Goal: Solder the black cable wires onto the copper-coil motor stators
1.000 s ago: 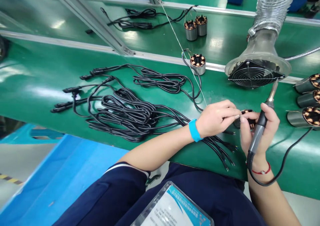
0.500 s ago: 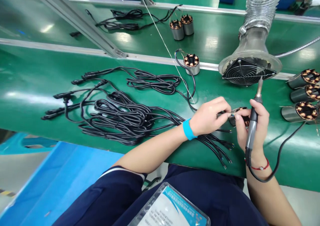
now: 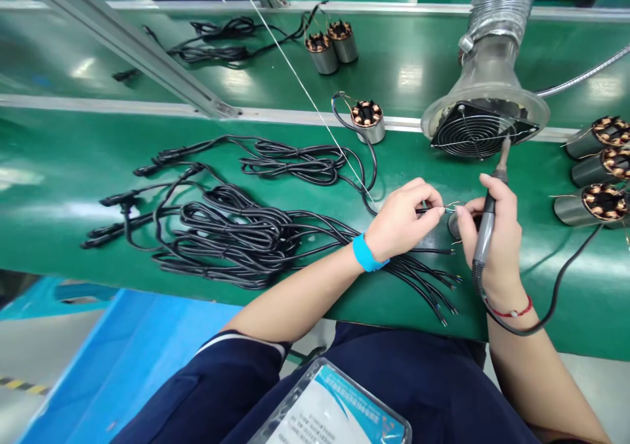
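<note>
My left hand (image 3: pixel 406 218) pinches the stripped end of a black cable (image 3: pixel 433 211) just above the green bench. My right hand (image 3: pixel 489 241) is closed round a soldering iron (image 3: pixel 487 218), tip pointing up and away, while its thumb and forefinger also pinch thin wires at the cable's end. A motor stator (image 3: pixel 453 224) lies on the bench, mostly hidden behind my right hand. The two hands nearly touch at the fingertips. A thin solder wire (image 3: pixel 305 93) runs diagonally down toward my left hand.
A tangle of black cables (image 3: pixel 236 227) covers the bench to the left. A fume extractor fan (image 3: pixel 480 132) on a ribbed hose stands just behind the hands. Three stators (image 3: pixel 593 204) lie at the right, another stator (image 3: pixel 368 119) and two more (image 3: pixel 331 45) farther back.
Both hands have lifted slightly and drawn the cable end and thin wires together between the fingertips. The stator is now more hidden behind my right hand. The camera has shifted right and down.
</note>
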Action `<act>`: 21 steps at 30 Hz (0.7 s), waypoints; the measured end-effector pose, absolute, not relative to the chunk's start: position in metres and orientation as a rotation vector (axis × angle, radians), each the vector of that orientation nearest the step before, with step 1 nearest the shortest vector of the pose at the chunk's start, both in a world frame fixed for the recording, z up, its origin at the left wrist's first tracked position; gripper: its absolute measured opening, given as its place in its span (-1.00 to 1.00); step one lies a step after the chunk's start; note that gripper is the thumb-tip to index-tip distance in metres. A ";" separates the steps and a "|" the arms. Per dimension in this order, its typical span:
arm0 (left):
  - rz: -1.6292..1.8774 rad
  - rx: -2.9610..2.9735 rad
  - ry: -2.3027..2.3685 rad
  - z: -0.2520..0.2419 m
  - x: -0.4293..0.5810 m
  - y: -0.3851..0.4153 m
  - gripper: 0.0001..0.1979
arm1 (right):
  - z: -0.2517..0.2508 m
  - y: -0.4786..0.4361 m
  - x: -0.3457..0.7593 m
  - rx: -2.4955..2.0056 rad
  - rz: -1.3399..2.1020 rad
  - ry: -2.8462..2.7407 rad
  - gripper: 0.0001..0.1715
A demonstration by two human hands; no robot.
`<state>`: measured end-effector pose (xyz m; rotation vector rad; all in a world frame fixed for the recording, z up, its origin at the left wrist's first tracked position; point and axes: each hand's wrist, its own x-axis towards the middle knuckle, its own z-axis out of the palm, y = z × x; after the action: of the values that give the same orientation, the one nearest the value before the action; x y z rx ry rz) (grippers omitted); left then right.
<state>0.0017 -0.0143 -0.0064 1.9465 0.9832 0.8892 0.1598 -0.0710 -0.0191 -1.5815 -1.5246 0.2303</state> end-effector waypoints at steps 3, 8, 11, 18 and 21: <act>0.899 1.986 0.988 -0.006 0.002 -0.014 -0.91 | -0.014 -0.078 0.162 -1.541 0.214 -1.524 -0.45; 0.957 2.143 0.948 -0.007 0.002 -0.015 -0.89 | -0.004 -0.101 0.162 -1.495 0.179 -1.265 -0.57; 0.995 2.201 0.936 -0.008 0.002 -0.016 -0.88 | -0.012 -0.114 0.159 -1.378 0.099 -1.246 -0.63; 1.057 2.233 0.898 -0.007 0.002 -0.015 -0.86 | -0.036 -0.132 0.162 -1.177 -0.005 -1.419 -0.76; 1.045 2.241 0.911 -0.007 0.002 -0.015 -0.87 | -0.034 -0.131 0.161 -1.179 -0.009 -1.436 -0.79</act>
<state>0.0024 -0.0151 -0.0071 2.2414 0.9109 1.0450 0.1610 -0.1308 -0.0335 -1.1794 -1.4363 -0.0094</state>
